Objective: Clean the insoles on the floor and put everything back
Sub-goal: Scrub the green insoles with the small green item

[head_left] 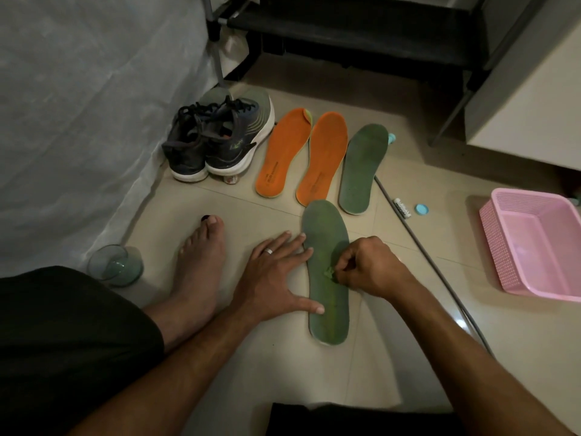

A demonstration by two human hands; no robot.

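Near green insole [327, 278] lay flat on the floor [251, 357], toe pointing away. Left hand [276, 272], fingers spread straight, pressed its left edge. Right hand [371, 265] was pinched on a small green cloth wad [329, 272] at mid-insole. Looked light, floppy, prone to sliding; best pinned or lifted by an edge. Second green insole [364, 168], two orange insoles [301, 155] and shoes [217, 140] lay beyond.

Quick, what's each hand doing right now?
Left hand: open, fingers flat, pressing the near green insole down.
Right hand: closed, pinching a small green wad against that insole.
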